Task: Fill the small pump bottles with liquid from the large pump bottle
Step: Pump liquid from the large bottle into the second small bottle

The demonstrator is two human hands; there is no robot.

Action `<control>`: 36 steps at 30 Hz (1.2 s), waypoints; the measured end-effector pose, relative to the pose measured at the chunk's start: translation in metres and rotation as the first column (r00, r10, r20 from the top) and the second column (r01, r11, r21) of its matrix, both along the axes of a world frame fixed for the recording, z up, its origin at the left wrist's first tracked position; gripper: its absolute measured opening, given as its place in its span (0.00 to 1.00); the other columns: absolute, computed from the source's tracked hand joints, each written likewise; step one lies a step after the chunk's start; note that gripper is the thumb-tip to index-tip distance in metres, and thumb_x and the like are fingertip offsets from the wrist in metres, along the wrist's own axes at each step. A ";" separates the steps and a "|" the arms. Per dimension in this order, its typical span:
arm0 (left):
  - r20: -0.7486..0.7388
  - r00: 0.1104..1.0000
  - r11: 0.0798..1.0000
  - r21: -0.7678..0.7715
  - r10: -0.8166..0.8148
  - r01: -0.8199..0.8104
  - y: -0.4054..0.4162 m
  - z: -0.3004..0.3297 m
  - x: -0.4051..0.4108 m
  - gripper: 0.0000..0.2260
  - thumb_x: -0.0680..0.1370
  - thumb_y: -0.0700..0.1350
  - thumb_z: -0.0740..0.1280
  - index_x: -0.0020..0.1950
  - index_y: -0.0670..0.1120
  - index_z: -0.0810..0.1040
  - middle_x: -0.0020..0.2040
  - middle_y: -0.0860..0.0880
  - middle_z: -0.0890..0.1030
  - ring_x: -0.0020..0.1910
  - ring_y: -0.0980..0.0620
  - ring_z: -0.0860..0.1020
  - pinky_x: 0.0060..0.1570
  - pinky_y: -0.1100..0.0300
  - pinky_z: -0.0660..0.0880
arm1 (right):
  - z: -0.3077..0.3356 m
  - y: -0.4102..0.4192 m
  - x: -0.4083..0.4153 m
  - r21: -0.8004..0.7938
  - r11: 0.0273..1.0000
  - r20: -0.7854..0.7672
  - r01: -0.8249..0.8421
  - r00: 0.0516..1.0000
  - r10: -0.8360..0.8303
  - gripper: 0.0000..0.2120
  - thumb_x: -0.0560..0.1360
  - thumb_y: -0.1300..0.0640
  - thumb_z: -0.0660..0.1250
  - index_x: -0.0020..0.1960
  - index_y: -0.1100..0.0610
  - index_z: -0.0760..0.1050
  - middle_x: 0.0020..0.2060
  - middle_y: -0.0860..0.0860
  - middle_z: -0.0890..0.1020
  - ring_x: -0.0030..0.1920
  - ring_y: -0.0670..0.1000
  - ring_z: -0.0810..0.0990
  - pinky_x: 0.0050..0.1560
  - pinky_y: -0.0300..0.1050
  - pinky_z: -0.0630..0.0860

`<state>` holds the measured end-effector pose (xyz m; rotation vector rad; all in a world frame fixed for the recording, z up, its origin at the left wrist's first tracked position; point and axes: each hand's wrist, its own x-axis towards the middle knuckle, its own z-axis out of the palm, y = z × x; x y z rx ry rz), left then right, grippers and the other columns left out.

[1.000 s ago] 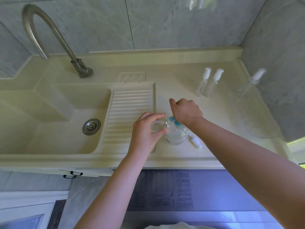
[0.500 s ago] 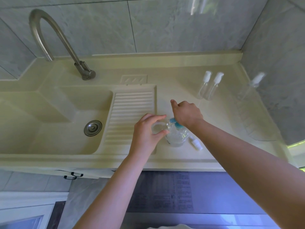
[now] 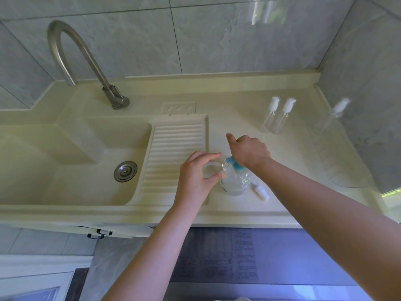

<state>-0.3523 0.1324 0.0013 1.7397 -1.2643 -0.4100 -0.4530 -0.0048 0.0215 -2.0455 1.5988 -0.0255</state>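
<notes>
The left hand has its grip closed around a small clear bottle, thumb and fingers curled about its wall, the open mouth turned toward the spout of the large pump bottle. The right hand sits on top of that bottle's blue pump head with fingers curled over it, forefinger sticking out toward the back wall; its grip looks pressed down on the pump, though the underside of the palm is hidden. The spout points left, straight at the held bottle, so the relation that matters is mouth to spout: they are touching or just beside one another, and I cannot tell which. The small bottle's long axis seems to run roughly up toward the camera. Judging by this, filling is under way and the next press needs the mouth kept under the spout.

A loose white pump cap lies on the worktop just right of the large bottle, near the right forearm. Two more small bottles stand together well behind, another by the right wall. The ribbed drainboard and sink lie left, the front edge near; open worktop lies behind the hands
</notes>
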 end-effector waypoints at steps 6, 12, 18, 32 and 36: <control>0.000 1.000 1.000 0.009 0.010 -0.010 -0.001 0.000 0.001 0.22 0.65 0.39 0.80 0.58 0.49 0.84 0.51 0.55 0.80 0.49 0.60 0.81 0.54 0.73 0.71 | -0.003 0.001 -0.001 -0.027 1.000 0.024 0.016 1.000 -0.015 0.27 0.82 0.40 0.45 0.38 0.57 0.70 0.38 0.55 0.75 0.45 0.60 0.75 0.46 0.49 0.70; 0.010 1.000 1.000 0.009 0.009 -0.009 -0.001 -0.001 0.001 0.22 0.65 0.39 0.80 0.57 0.50 0.84 0.51 0.56 0.80 0.49 0.61 0.81 0.55 0.71 0.72 | -0.004 0.004 -0.001 -0.038 0.999 0.041 0.027 0.999 -0.025 0.26 0.82 0.40 0.45 0.44 0.56 0.73 0.44 0.56 0.77 0.48 0.61 0.75 0.48 0.49 0.70; -0.003 1.000 1.000 0.004 0.009 -0.009 0.001 0.003 0.000 0.22 0.65 0.39 0.80 0.57 0.50 0.84 0.51 0.56 0.80 0.49 0.62 0.81 0.55 0.71 0.72 | 0.003 0.001 0.000 0.019 0.999 -0.027 -0.029 0.999 0.030 0.30 0.81 0.35 0.45 0.45 0.56 0.74 0.41 0.55 0.77 0.47 0.60 0.76 0.48 0.49 0.70; 0.004 1.000 1.000 0.003 0.015 -0.015 0.000 0.002 0.000 0.22 0.65 0.39 0.80 0.57 0.50 0.84 0.50 0.55 0.80 0.48 0.61 0.81 0.55 0.70 0.73 | 0.003 0.002 -0.003 0.044 0.999 0.003 0.018 1.000 -0.019 0.29 0.81 0.35 0.45 0.49 0.57 0.74 0.44 0.56 0.76 0.47 0.60 0.74 0.49 0.49 0.69; 0.002 1.000 1.000 0.000 0.014 -0.014 -0.001 0.001 0.000 0.21 0.65 0.38 0.80 0.57 0.49 0.84 0.50 0.54 0.80 0.48 0.61 0.81 0.54 0.71 0.72 | -0.002 0.002 -0.001 -0.008 0.999 0.016 0.037 0.999 -0.037 0.27 0.82 0.39 0.45 0.48 0.57 0.74 0.45 0.56 0.77 0.48 0.60 0.75 0.49 0.49 0.70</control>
